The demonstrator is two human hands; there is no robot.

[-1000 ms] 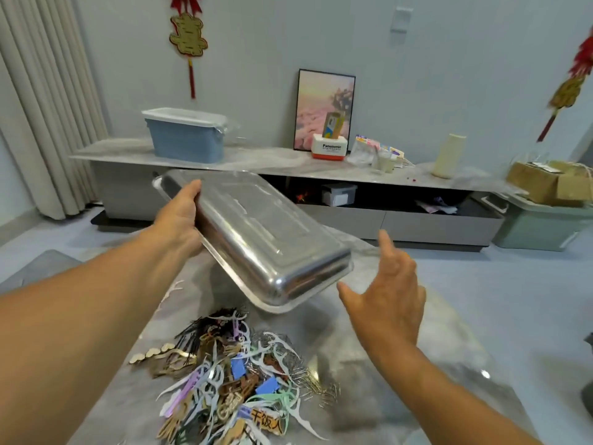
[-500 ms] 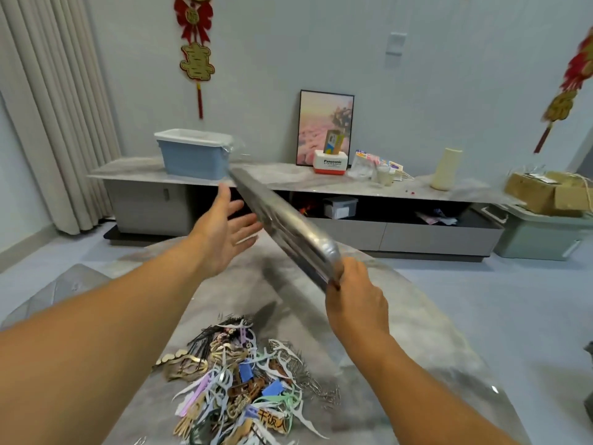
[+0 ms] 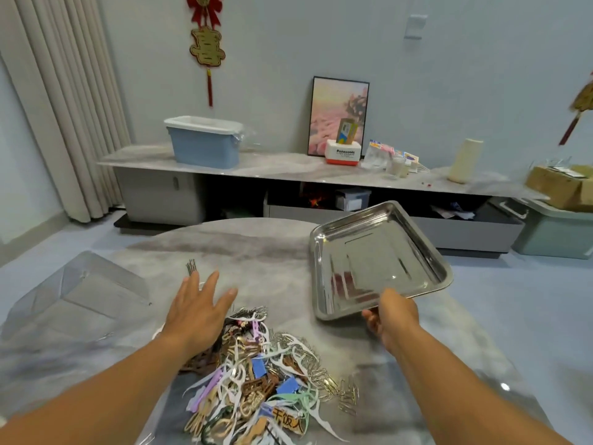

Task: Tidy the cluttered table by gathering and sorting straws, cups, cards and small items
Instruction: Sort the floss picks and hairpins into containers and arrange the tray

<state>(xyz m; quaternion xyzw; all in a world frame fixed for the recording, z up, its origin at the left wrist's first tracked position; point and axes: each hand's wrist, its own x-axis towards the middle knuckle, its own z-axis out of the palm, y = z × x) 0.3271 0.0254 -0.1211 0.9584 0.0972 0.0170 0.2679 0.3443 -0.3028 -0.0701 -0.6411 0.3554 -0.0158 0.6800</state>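
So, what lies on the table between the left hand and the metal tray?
In the head view, only bare marble table shows between the left hand and the metal tray. The pile of small items lies nearer, below that stretch.

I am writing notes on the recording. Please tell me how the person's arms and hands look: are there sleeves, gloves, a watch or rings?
Both forearms are bare up to the picture's edge, so no sleeves show. The left hand and the right hand wear no gloves. No watch, bracelet or ring is visible on either wrist or on the fingers that show.
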